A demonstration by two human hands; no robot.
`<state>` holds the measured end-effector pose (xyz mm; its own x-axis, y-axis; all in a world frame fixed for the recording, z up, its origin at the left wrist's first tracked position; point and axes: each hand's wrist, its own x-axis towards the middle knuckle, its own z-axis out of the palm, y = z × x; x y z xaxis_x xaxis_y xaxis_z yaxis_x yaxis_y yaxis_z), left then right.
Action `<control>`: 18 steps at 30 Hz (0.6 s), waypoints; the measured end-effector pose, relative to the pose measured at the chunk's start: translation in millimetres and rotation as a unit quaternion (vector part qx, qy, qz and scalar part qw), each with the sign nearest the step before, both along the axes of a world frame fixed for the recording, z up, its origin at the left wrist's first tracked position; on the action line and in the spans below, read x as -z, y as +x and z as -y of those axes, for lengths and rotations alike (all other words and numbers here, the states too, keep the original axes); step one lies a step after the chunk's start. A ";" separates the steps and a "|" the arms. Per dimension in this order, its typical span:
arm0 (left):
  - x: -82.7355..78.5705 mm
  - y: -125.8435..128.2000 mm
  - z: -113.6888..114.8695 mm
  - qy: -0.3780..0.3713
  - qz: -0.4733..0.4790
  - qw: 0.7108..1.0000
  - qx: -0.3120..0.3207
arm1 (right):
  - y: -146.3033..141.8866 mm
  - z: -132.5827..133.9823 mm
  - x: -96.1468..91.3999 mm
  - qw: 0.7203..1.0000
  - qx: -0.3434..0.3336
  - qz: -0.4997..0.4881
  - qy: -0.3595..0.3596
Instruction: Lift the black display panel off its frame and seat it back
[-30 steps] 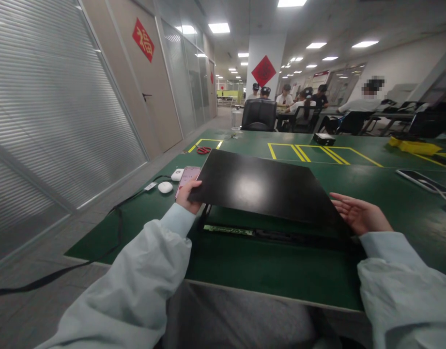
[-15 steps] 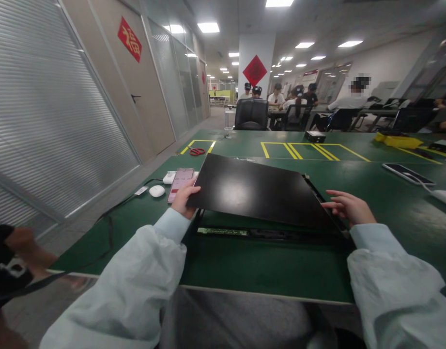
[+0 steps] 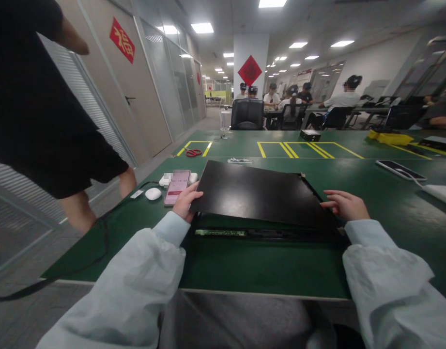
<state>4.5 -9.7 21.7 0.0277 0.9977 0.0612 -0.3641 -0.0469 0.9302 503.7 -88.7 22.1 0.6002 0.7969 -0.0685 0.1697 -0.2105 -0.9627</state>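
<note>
The panel (image 3: 255, 192) now exposes the frame (image 3: 281, 234) at right, within reach. The left hand (image 3: 187, 201) pinches the panel; the right hand (image 3: 348, 204), half-open, grips nothing visible.

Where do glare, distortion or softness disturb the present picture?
Head view: a pale glare spreads over the dark panel; head view, top: the ceiling lights wash out to white; head view, left: the door leans, probably from the wide lens; head view: text on the phone is too soft to read.

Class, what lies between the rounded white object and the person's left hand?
The head view shows a phone between the rounded white object and the left hand.
</note>
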 end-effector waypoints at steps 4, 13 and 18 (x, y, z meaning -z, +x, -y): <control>1.6 0.1 -0.6 -0.019 0.007 1.000 0.019 | 7.0 -1.2 5.5 0.999 -0.001 0.032 0.010; 1.5 0.3 -0.7 -0.047 -0.013 0.998 0.049 | 27.2 -4.9 21.5 0.992 -0.010 0.122 -0.017; 4.8 -2.0 -2.3 -0.045 -0.022 0.996 0.069 | 21.1 -2.0 21.2 0.982 0.029 0.186 -0.025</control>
<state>2.5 -7.4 16.9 0.1660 0.9856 -0.0318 -0.3208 0.0845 0.9434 524.8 -86.7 1.0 0.6359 0.7616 0.1252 0.4933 -0.2763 -0.8248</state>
